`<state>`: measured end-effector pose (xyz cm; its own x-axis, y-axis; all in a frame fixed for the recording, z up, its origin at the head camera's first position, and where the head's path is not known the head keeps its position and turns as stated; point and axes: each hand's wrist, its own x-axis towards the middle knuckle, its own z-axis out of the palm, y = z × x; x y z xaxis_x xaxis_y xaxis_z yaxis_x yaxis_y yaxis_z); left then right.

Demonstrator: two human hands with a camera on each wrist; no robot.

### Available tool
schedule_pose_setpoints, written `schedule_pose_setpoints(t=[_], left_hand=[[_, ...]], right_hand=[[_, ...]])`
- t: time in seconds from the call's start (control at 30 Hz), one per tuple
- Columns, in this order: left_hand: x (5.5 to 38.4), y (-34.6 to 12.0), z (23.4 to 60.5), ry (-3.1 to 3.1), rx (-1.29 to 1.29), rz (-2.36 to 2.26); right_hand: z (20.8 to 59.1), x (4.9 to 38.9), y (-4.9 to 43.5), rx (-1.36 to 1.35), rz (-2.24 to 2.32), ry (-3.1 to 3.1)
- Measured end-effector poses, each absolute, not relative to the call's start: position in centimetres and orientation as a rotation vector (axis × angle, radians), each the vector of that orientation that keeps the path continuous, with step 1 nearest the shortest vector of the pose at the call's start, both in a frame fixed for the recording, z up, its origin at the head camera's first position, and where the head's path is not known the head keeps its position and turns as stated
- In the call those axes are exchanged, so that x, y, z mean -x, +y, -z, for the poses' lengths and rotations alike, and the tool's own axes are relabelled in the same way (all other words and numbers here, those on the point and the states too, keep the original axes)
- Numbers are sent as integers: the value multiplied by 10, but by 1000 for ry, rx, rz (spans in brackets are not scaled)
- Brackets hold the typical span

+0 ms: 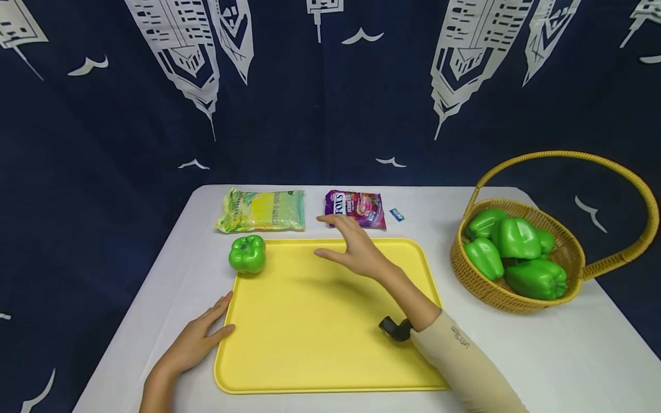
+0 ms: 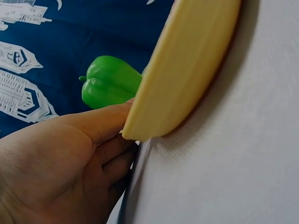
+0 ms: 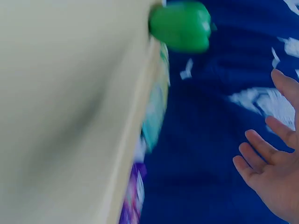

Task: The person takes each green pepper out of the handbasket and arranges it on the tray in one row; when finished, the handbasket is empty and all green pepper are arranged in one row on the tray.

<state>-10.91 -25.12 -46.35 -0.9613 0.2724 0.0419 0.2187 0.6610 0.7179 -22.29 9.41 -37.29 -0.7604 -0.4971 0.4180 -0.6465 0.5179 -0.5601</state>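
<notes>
A green bell pepper (image 1: pixel 248 254) stands at the far left corner of a yellow tray (image 1: pixel 310 344). My left hand (image 1: pixel 198 335) rests at the tray's left edge, its thumb touching the rim; in the left wrist view the fingers reach beside and under that edge. Above the far half of the tray hovers my right hand (image 1: pixel 356 246), thumb and fingers spread apart with nothing between them. The right wrist view shows the same hand (image 3: pixel 275 163) away from the pepper (image 3: pixel 182 27). Several more green peppers (image 1: pixel 518 238) lie in a wicker basket (image 1: pixel 496 295) to the right.
Behind the tray lie a yellow-green wipes-like packet (image 1: pixel 263 211), a purple Fox's candy bag (image 1: pixel 356 207) and a small blue packet (image 1: pixel 397 214). The basket's tall handle (image 1: pixel 568 154) arches out to the right. A dark patterned curtain (image 1: pixel 320 115) hangs behind the white table (image 1: pixel 144 321).
</notes>
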Motion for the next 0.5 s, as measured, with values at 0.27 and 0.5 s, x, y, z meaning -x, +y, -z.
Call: schedule_pose_setpoints(t=[0.27,0.5], left_hand=[[110,-255,467,2778,-391,-1207],[111,-260,470,2728,-345,-1253]], right_hand=[[361,209,205,-661,-942,-2368],[376,194,301,-247,-817,-2275]])
